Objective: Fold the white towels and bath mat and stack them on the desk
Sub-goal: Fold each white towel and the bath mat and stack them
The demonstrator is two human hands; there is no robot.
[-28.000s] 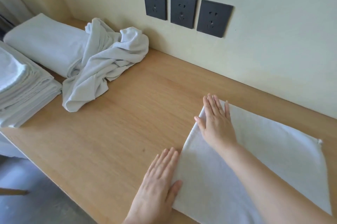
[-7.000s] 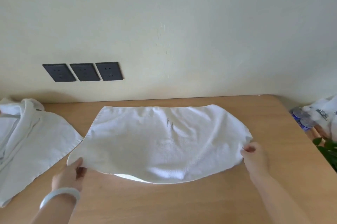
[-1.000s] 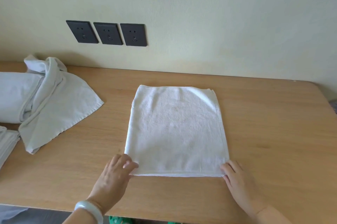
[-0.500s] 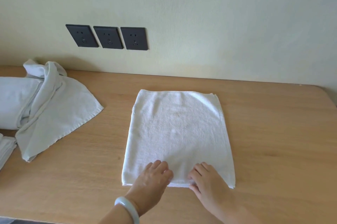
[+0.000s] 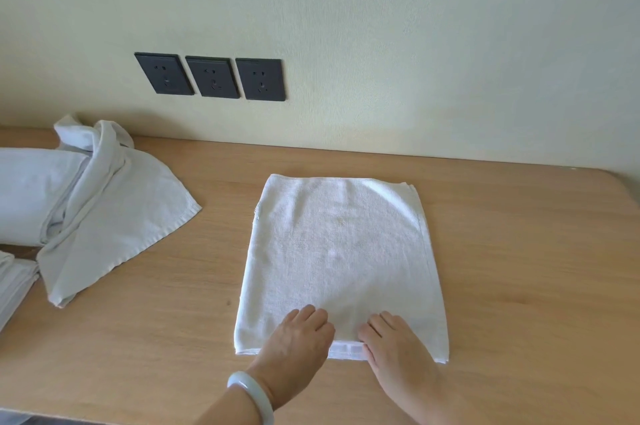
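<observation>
A folded white towel (image 5: 341, 262) lies flat in the middle of the wooden desk (image 5: 519, 268), its long side running away from me. My left hand (image 5: 296, 343), with a pale bangle on the wrist, rests on the towel's near edge. My right hand (image 5: 394, 343) rests beside it on the same edge. Whether the fingers are tucked under the hem is hidden from view. A crumpled white towel (image 5: 114, 216) lies at the left, draped over a folded white bundle (image 5: 31, 192).
Three dark wall sockets (image 5: 211, 78) sit on the wall above the desk's back edge. A stack of folded white linen (image 5: 14, 282) shows at the far left edge. Bare desk surface lies right of the towel up to the rounded right corner.
A second ago my hands were at the two near corners of the towel; they have moved inward and now lie side by side at the middle of its near edge.
</observation>
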